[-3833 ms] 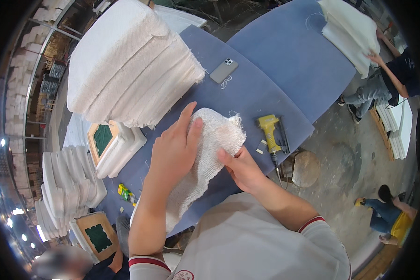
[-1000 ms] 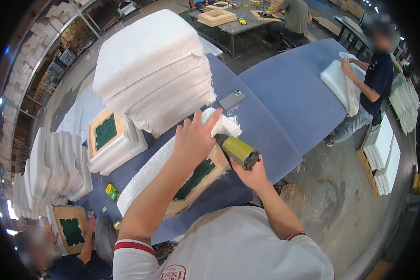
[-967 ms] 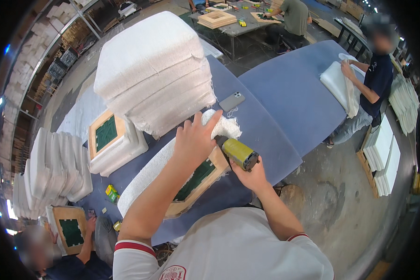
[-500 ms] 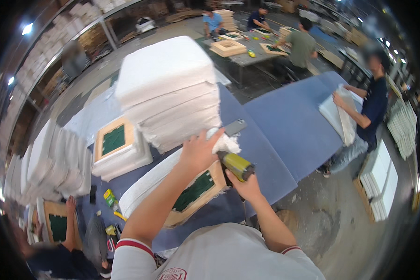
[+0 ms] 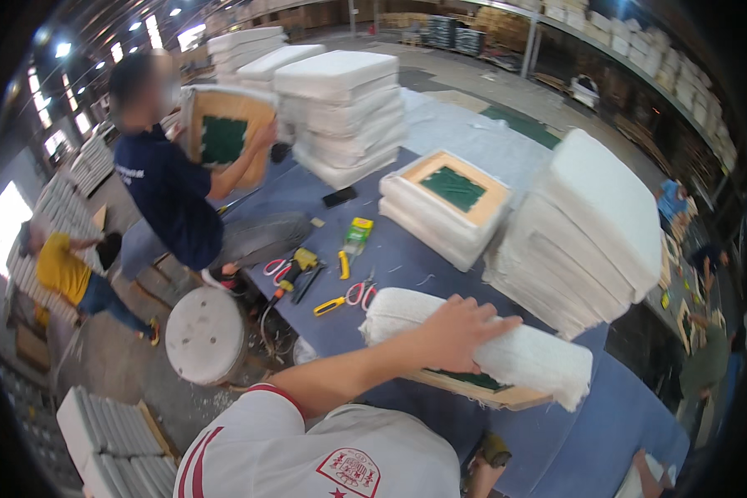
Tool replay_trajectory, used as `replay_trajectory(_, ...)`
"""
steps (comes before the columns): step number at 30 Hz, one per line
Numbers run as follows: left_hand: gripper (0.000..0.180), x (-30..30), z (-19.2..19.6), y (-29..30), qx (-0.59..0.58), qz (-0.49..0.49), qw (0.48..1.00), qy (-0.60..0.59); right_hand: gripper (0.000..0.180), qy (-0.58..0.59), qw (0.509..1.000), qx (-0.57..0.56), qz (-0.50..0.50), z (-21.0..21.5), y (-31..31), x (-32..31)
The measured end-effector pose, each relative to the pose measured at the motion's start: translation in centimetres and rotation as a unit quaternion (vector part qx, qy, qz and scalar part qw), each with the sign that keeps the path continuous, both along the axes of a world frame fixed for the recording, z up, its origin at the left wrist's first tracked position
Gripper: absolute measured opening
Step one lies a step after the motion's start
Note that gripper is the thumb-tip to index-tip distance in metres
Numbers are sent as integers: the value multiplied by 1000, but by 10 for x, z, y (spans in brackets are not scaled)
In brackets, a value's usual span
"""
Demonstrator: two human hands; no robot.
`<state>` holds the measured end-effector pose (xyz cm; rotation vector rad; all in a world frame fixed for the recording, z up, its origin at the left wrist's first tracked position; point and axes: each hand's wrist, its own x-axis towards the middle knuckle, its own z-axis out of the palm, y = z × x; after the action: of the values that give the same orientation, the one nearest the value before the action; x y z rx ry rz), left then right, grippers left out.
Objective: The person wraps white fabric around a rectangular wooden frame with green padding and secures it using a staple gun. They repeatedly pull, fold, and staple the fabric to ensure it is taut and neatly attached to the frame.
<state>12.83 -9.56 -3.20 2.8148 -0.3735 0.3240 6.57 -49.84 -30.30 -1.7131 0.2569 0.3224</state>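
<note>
Before me a white padded seat cushion (image 5: 531, 361) stands tilted on the blue-covered table, its wooden frame (image 5: 481, 397) and a strip of green webbing showing on the near side. My left hand (image 5: 461, 332) grips its upper edge, fingers over the white padding and thumb on the frame side. Low in the picture, my right hand (image 5: 483, 480) is closed round a yellow and black staple gun (image 5: 495, 451), held apart from the cushion. Most of that hand's fingers are hidden.
Left on the table (image 5: 548, 432) lie scissors (image 5: 361, 295), a yellow-handled cutter (image 5: 329, 307), another staple gun (image 5: 303, 261), a green pack (image 5: 358, 236) and a phone (image 5: 339, 197). Cushion stacks (image 5: 577, 236) stand beyond. A co-worker (image 5: 162, 178) holds a cushion; a round stool (image 5: 205, 334) stands nearby.
My view has swung left, bringing the co-worker and table tools into sight. The staple gun in my right hand has moved from the cushion's edge down toward my body. My left hand stays on the cushion.
</note>
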Motion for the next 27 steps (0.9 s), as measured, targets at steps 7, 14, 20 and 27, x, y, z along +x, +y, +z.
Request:
replay_trajectory(7,110,-28,10,-14,-50,28,998,-26,29,-91,994,32,-53,18,19,24)
replay_trajectory(14,108,-1,-9,8,-4,122,992,39,36,-70,993,92,-35,93,65,83)
replay_trajectory(20,117,1,-18,-5,40,119,992,14,31,-82,985,154,3,106,92,98)
replay_trajectory(27,102,-20,5,-12,-41,55,998,10,34,-59,990,74,103,69,45,90)
